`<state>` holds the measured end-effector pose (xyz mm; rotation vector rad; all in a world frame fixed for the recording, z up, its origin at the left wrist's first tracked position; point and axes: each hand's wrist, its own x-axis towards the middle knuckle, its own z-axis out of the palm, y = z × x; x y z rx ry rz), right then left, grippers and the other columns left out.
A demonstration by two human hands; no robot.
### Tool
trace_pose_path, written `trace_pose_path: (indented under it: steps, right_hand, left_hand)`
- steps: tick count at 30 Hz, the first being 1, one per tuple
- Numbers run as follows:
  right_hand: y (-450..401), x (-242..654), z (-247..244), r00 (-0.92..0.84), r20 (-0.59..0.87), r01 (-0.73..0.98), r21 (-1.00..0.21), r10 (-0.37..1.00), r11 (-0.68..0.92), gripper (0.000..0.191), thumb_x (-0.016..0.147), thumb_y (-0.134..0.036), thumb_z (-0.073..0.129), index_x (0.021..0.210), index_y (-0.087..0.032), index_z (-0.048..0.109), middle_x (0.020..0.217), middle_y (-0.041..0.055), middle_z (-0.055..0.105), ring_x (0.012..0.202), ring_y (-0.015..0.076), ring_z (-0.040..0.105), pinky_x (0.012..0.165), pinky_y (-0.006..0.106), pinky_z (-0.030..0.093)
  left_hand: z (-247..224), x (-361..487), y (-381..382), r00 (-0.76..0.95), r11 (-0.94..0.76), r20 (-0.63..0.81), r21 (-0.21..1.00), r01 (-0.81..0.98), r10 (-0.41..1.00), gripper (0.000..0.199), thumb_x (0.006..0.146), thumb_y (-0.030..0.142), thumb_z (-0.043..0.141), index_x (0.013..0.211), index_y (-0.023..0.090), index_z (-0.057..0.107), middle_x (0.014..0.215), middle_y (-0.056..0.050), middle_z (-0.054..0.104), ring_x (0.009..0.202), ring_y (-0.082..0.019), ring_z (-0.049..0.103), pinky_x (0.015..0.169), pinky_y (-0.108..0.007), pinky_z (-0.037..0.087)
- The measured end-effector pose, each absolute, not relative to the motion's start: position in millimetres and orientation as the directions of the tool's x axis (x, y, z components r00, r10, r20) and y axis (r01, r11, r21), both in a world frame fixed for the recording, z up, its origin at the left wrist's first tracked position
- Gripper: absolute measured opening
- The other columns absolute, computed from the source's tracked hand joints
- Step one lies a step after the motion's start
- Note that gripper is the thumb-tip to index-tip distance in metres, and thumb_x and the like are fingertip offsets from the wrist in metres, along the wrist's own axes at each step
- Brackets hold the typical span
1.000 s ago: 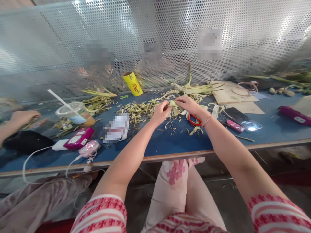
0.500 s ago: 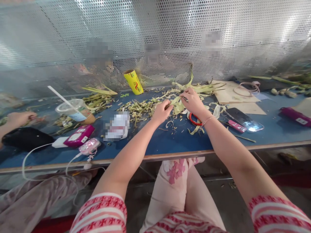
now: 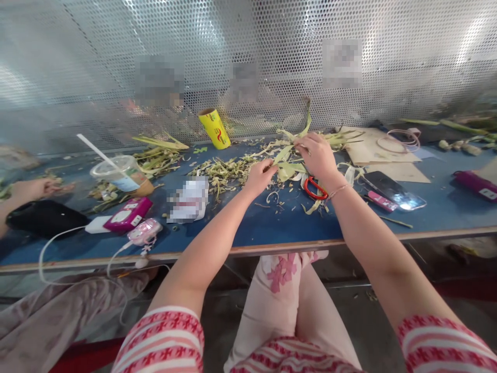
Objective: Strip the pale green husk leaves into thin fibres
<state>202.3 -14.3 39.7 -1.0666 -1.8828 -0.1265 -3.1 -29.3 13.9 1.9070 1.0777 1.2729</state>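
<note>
My left hand (image 3: 261, 176) is closed, thumb against fingers, on the lower end of a pale green leaf strip (image 3: 284, 153) over the table. My right hand (image 3: 317, 155) pinches the strip's upper part, a short way to the right and farther off. The strip stretches between them; its end inside my right hand is hidden. A wider green leaf (image 3: 292, 169) shows just below, between the hands. Beneath my right wrist lies a red loop-shaped handle (image 3: 315, 189). Behind my right hand are long leafy stalks (image 3: 341, 138), one leaf standing up against the mesh.
Shredded leaf scraps (image 3: 225, 173) cover the blue table (image 3: 248, 228). At left are a lidded cup (image 3: 116, 173), a purple device (image 3: 128, 214), a black pouch (image 3: 46, 217) and another person's hand (image 3: 39, 187). A yellow tube (image 3: 215, 129) stands behind; a phone (image 3: 392, 189) lies right.
My right hand has moved slightly right and up, away from my left, and more of the strip shows between them. The red loop is now less covered by my wrist.
</note>
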Motion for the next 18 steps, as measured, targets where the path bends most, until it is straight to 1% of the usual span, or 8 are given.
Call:
trace_pose_path:
  steps: [1,3,6,8,11,14,16,18]
  right_hand:
    - [-11.7,204.5,39.4,-0.204,0.742,0.694,-0.350,0.638,0.629,0.024,0.095,-0.033,0.052,0.098,-0.023,0.073,0.104,0.0102,0.071,0.107,0.0297,0.062,0.103,0.055,0.046]
    - [-7.4,208.1,38.2,-0.217,0.692,0.650,-0.423,0.688,0.631,0.023,0.092,-0.036,0.057,0.090,-0.023,0.075,0.098,0.0083,0.073,0.097,0.0265,0.065,0.096,0.050,0.051]
    - [-2.0,210.8,34.6,-0.181,0.585,0.581,-0.585,0.790,0.566,0.022,0.087,-0.040,0.064,0.085,-0.021,0.075,0.087,0.0068,0.074,0.082,0.0232,0.066,0.085,0.046,0.055]
    - [2.5,212.3,31.0,-0.181,0.502,0.511,-0.687,0.846,0.517,0.024,0.085,-0.041,0.065,0.086,-0.019,0.075,0.081,0.0060,0.072,0.072,0.0204,0.065,0.076,0.043,0.056]
    - [11.4,216.2,24.6,-0.233,0.418,0.362,-0.801,0.878,0.477,0.027,0.087,-0.042,0.061,0.092,-0.019,0.074,0.075,0.0038,0.068,0.060,0.0145,0.059,0.065,0.038,0.056]
    - [18.8,220.1,19.7,-0.297,0.382,0.271,-0.845,0.875,0.461,0.025,0.087,-0.040,0.061,0.095,-0.019,0.071,0.073,0.0022,0.066,0.053,0.0103,0.054,0.059,0.034,0.055]
    - [19.5,219.9,18.9,-0.326,0.367,0.282,-0.842,0.871,0.460,0.025,0.087,-0.039,0.061,0.098,-0.018,0.071,0.077,0.0031,0.067,0.054,0.0099,0.054,0.060,0.034,0.055]
    - [15.8,216.1,20.2,-0.326,0.378,0.330,-0.814,0.867,0.479,0.027,0.088,-0.039,0.060,0.102,-0.018,0.071,0.082,0.0052,0.068,0.060,0.0123,0.057,0.066,0.037,0.058]
  left_hand:
    - [12.7,-4.6,-26.1,0.193,-0.484,0.445,0.829,0.281,0.874,0.038,0.088,0.026,0.060,0.056,0.021,0.040,0.054,0.004,0.029,0.053,-0.012,0.030,0.059,-0.030,0.017]
    - [10.3,-8.0,-19.6,0.175,-0.443,0.409,0.859,0.257,0.895,0.037,0.090,0.032,0.060,0.058,0.020,0.047,0.053,0.004,0.032,0.052,-0.012,0.031,0.058,-0.029,0.019]
    - [7.9,-12.1,-13.0,0.142,-0.403,0.380,0.892,0.203,0.914,0.039,0.089,0.039,0.063,0.058,0.020,0.050,0.052,0.004,0.035,0.051,-0.011,0.031,0.057,-0.028,0.019]
    - [7.3,-13.4,-11.4,0.141,-0.393,0.373,0.904,0.168,0.917,0.040,0.088,0.045,0.064,0.059,0.020,0.052,0.051,0.004,0.036,0.050,-0.011,0.032,0.056,-0.028,0.020]
    - [6.7,-12.9,-11.6,0.149,-0.376,0.358,0.919,0.117,0.922,0.045,0.088,0.054,0.061,0.061,0.020,0.052,0.050,0.004,0.035,0.048,-0.010,0.031,0.054,-0.027,0.021]
    - [6.3,-11.2,-11.9,0.138,-0.360,0.348,0.930,0.073,0.927,0.048,0.088,0.057,0.060,0.060,0.020,0.050,0.049,0.004,0.036,0.047,-0.009,0.031,0.053,-0.027,0.020]
    - [6.4,-10.6,-11.5,0.121,-0.324,0.317,0.945,0.045,0.941,0.050,0.087,0.058,0.061,0.058,0.020,0.048,0.048,0.004,0.037,0.046,-0.008,0.030,0.052,-0.027,0.020]
    - [6.8,-10.8,-11.3,0.137,-0.245,0.246,0.969,-0.023,0.959,0.050,0.086,0.060,0.062,0.059,0.020,0.048,0.047,0.005,0.035,0.044,-0.008,0.027,0.051,-0.028,0.019]
